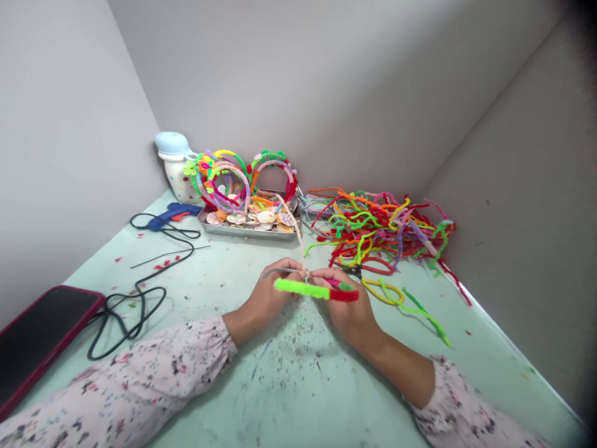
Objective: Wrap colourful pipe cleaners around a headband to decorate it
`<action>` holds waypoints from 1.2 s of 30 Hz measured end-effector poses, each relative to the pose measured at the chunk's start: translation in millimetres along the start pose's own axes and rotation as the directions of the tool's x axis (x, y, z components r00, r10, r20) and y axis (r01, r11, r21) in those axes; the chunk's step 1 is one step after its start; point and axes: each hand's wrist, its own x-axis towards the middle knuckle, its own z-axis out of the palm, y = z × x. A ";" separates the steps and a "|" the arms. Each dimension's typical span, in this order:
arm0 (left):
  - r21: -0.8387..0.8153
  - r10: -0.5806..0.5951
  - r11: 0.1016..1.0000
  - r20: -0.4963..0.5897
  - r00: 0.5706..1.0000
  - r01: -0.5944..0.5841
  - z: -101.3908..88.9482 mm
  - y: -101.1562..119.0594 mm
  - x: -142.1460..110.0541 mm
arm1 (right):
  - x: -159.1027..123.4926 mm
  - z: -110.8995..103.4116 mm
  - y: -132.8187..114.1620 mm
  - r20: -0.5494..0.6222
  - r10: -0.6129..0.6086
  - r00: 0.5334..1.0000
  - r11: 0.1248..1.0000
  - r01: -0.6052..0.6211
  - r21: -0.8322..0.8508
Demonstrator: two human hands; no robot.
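Note:
My left hand [268,297] and my right hand [347,311] meet over the middle of the pale green table [280,386], both with fingers pinched closed. Between them they hold a headband [305,289] wrapped in bright green pipe cleaner on the left and red on the right. A thin pinkish pipe cleaner [295,231] rises from the fingertips toward the tray. My left fingers grip the green end, my right fingers grip near the red end.
A metal tray [242,229] with shells and several finished wrapped headbands [233,177] stands at the back. A heap of loose pipe cleaners [380,227] lies back right. A blue glue gun [170,214] with black cord, a white bottle [177,168] and a red-cased phone [40,339] sit left.

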 end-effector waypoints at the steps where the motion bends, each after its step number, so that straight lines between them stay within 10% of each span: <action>1: -0.018 -0.001 1.000 -0.016 1.000 0.001 1.1 0.2 -0.1 | 1.9 0.1 0.7 -0.010 0.061 0.998 0.998 -0.060 0.035; 18: 0.094 0.101 0.991 -0.031 0.994 -0.098 0.9 -7.4 -1.2 | 9.5 -0.1 3.5 0.021 0.207 0.978 0.969 -0.208 0.133; 36: 0.386 0.333 0.881 -0.092 0.938 -0.275 0.7 1.2 -0.3 | 5.8 -4.0 -0.3 -0.035 0.007 0.999 1.000 -0.006 0.016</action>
